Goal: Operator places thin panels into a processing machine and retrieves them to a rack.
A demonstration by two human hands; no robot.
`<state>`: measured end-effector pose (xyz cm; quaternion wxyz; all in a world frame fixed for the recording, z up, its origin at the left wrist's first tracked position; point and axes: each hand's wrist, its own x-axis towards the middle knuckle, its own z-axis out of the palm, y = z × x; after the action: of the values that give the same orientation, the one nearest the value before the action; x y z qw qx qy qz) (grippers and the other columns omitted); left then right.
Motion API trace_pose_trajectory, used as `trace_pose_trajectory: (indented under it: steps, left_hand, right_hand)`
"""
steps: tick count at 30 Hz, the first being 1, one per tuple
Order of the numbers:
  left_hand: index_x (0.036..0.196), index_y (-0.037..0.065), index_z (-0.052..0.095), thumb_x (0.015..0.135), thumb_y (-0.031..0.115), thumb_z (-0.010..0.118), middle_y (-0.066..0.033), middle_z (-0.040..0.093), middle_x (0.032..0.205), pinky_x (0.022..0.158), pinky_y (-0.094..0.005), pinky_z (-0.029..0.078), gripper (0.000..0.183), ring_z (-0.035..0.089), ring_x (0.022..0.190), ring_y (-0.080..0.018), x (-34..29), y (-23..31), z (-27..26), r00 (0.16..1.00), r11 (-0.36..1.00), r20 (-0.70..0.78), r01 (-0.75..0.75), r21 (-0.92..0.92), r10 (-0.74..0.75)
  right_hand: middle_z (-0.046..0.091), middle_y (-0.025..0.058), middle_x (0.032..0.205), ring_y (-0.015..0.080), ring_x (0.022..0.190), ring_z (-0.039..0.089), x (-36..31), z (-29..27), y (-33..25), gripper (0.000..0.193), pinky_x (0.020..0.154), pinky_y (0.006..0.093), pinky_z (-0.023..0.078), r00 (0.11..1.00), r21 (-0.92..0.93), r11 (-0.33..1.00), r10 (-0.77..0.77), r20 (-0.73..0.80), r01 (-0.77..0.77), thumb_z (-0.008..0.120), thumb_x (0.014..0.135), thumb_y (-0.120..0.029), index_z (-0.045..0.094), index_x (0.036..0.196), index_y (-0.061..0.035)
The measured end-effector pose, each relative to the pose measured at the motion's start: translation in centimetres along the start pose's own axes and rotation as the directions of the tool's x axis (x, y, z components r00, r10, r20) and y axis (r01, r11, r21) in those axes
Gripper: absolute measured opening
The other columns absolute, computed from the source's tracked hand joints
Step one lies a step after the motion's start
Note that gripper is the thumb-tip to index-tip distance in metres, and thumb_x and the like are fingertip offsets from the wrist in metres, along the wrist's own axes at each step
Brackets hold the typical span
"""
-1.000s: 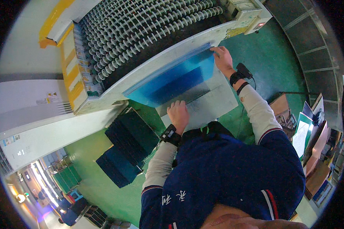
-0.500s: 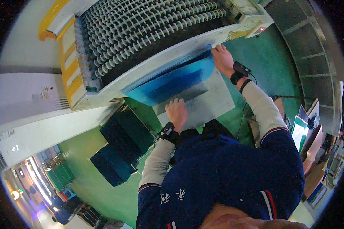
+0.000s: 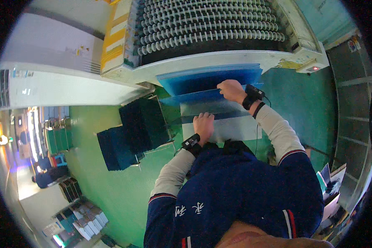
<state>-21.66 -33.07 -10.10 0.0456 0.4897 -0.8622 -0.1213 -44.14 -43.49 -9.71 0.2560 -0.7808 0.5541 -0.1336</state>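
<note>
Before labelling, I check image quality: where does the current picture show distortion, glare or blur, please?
Head view: black corners, and the roller machine's front edge bows; head view: a bright strip at far left glares white; head view: the blue sheet in the right hand looks smeared, probably motion blur.

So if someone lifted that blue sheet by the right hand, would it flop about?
Probably not much: the blue sheet's edge runs nearly straight beside the right hand, suggesting stiffness. That edge looks thin, so it may be light for its size, though broad enough to be awkward.
</note>
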Motion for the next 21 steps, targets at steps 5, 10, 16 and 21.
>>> trace_pose_trajectory:
  steps: [5,10,16,21]
  left_hand:
    - [0.082,0.010,0.063,0.074,0.014,0.057,-0.0080,0.060,0.086,0.072,-0.0441,0.045,0.010,0.058,0.087,-0.0278,-1.9,1.0,-0.8,0.994,0.998,-0.110,-0.034,-0.052,0.028]
    - [0.083,0.012,0.062,0.076,0.017,0.059,-0.0067,0.060,0.089,0.075,-0.0435,0.045,0.009,0.058,0.090,-0.0277,-2.2,1.1,0.4,0.998,1.000,-0.063,0.018,-0.013,-0.019]
    - [0.079,0.011,0.063,0.076,0.014,0.056,-0.0062,0.060,0.085,0.075,-0.0417,0.043,0.007,0.058,0.088,-0.0266,-2.5,2.0,-0.3,0.995,1.000,-0.094,0.015,-0.004,-0.015]
    - [0.080,0.012,0.063,0.077,0.014,0.056,-0.0057,0.060,0.085,0.074,-0.0418,0.043,0.008,0.058,0.089,-0.0255,-3.5,1.6,-0.1,0.993,1.000,-0.119,0.028,0.010,-0.027]
  right_hand:
    - [0.066,0.0185,0.087,0.0388,0.084,0.061,-2.5,-8.3,-1.9,0.028,0.073,0.0476,0.048,0.979,-0.027,0.993,-0.119,-0.166,0.116,0.066,0.077,-0.027,0.067,0.093,-0.0045]
    - [0.068,0.0159,0.091,0.0323,0.086,0.063,-6.6,-20.2,-0.5,0.035,0.078,0.0382,0.049,0.942,0.330,0.939,0.194,-0.273,-0.098,0.069,0.078,-0.026,0.067,0.102,-0.0011]
    - [0.065,0.0075,0.105,0.0176,0.096,0.060,-6.5,-21.9,2.0,0.024,0.085,0.0307,0.047,0.864,0.745,0.642,0.258,-0.433,0.182,0.059,0.088,-0.007,0.063,0.111,-0.0041]
    - [0.063,0.0078,0.103,0.0236,0.097,0.060,0.0,-19.6,1.3,0.021,0.086,0.0405,0.047,0.960,0.989,-0.135,0.279,-0.020,0.060,0.062,0.085,-0.004,0.058,0.106,-0.0045]
